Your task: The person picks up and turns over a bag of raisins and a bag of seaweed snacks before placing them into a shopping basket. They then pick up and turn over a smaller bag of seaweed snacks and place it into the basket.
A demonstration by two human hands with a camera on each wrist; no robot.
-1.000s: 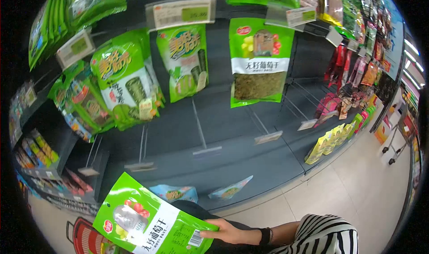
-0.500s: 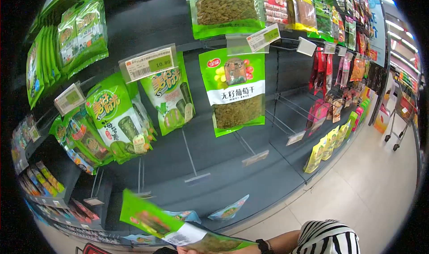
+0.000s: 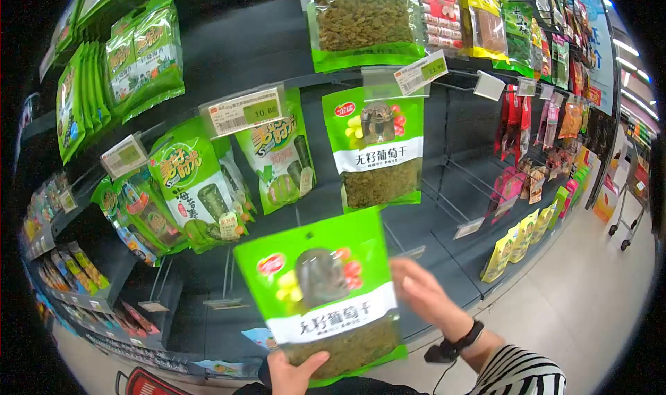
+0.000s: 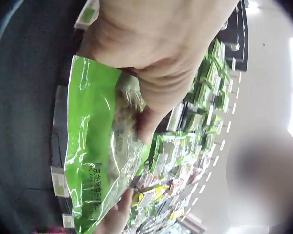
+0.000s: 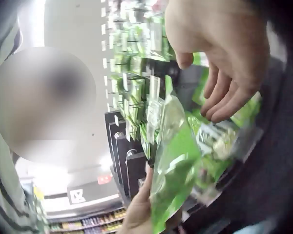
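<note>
A green and white bag of raisins [image 3: 333,325] is held up with its printed front facing me, low in the head view. My left hand [image 3: 295,373] grips its lower left corner, thumb across the front; in the left wrist view the left hand [image 4: 156,63] pinches the bag's edge. Beside the bag's right edge is my right hand [image 3: 427,294]. Seen from the right wrist, the right hand [image 5: 224,63] stands apart from the bag [image 5: 173,165] with loosely bent fingers, holding nothing. A matching bag of raisins [image 3: 378,152] hangs on the rack behind.
Green seaweed snack bags [image 3: 198,187] hang to the left under price tags [image 3: 246,112]. Bare hooks with a tag [image 3: 468,228] jut out at the right. Yellow pouches [image 3: 510,253] line the bottom shelf. A red basket [image 3: 149,382] is at lower left, a shopping cart [image 3: 631,200] far right.
The bag of raisins has passed from my right hand to my left. It has risen and turned its front toward me, and the right hand has let go.
</note>
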